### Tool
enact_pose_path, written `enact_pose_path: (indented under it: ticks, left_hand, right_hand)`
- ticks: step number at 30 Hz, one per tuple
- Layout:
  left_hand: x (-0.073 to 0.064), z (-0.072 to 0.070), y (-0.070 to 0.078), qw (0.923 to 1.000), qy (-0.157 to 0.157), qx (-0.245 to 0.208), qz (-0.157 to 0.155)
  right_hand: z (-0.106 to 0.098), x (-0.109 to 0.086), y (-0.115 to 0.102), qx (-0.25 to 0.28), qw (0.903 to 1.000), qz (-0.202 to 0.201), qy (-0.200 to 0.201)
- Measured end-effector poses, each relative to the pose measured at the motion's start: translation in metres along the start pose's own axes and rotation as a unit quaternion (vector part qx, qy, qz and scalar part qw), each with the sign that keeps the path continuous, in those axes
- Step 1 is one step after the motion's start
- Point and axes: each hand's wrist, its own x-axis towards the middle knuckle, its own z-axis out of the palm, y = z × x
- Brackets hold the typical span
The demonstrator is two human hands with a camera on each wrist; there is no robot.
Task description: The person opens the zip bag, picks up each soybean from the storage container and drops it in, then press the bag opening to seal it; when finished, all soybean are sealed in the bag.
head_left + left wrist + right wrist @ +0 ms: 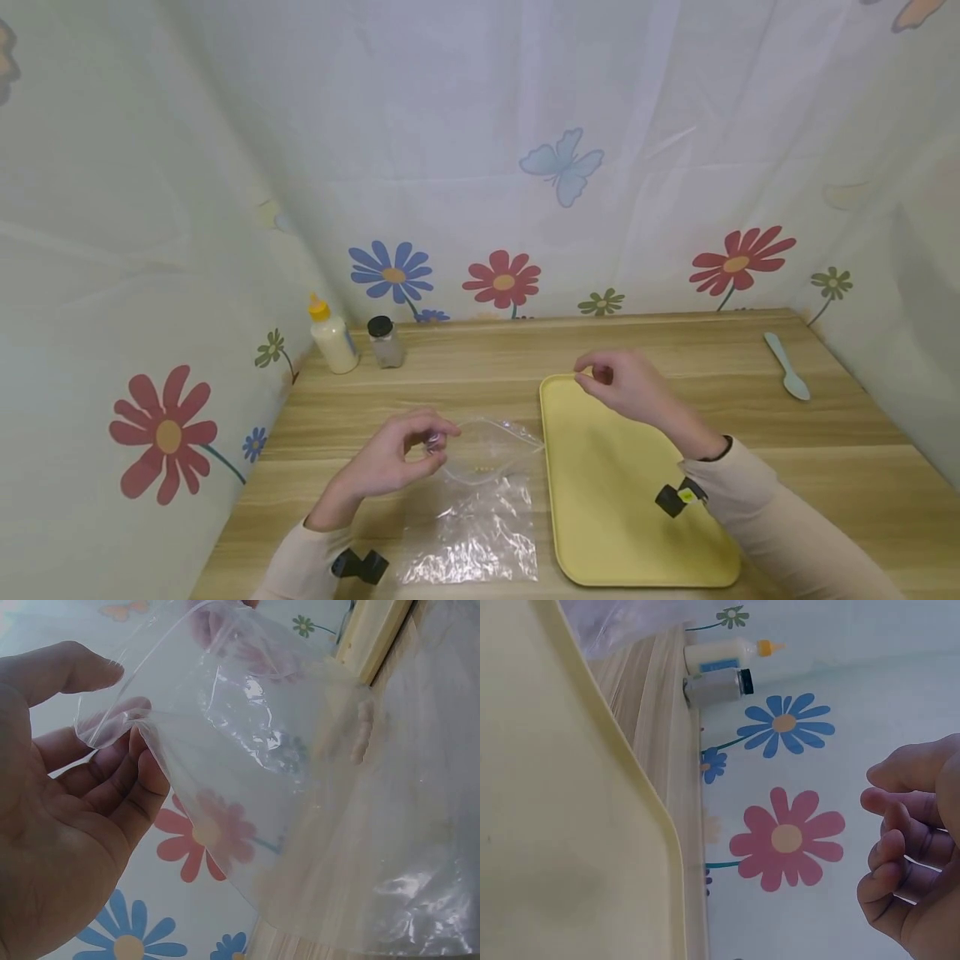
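A clear zip bag [480, 533] stands with its mouth gaping, left of the yellow tray [600, 500]. My left hand [397, 450] holds the bag's rim at its left side, fingers curled behind the film in the left wrist view. A short row of small yellowish pieces [483, 468] shows through the bag; in the left wrist view it appears as pale, rounded lumps [364, 733]. Above the tray's far edge is my right hand [626, 383], loosely curled, thumb close to the forefinger. Nothing shows between its fingers [889, 799] in the right wrist view.
At the back left stand a squeeze bottle [335, 342] with a yellow nozzle and a small jar [386, 346] with a black lid. A pale spoon [787, 367] lies at the far right of the wooden table [840, 483]. Flowered curtains [465, 167] enclose the back and sides.
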Motion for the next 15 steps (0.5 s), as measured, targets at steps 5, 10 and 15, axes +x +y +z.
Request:
enact_pose_path:
  ticks: [5, 10, 15]
  left_hand:
    - [0.0, 0.0, -0.001, 1.0, 0.0, -0.004, -0.004]
    - [0.0, 0.001, -0.002, 1.0, -0.002, -0.002, 0.005]
    - [-0.001, 0.0, -0.001, 1.0, 0.002, -0.003, -0.001]
  right_hand:
    - [-0.001, -0.001, 0.009, -0.005, 0.9999, 0.011, 0.008]
    - [-0.001, -0.003, 0.021, -0.01, 0.9996, 0.024, 0.008]
    - [-0.002, -0.006, 0.032, -0.01, 0.9987, 0.05, 0.001]
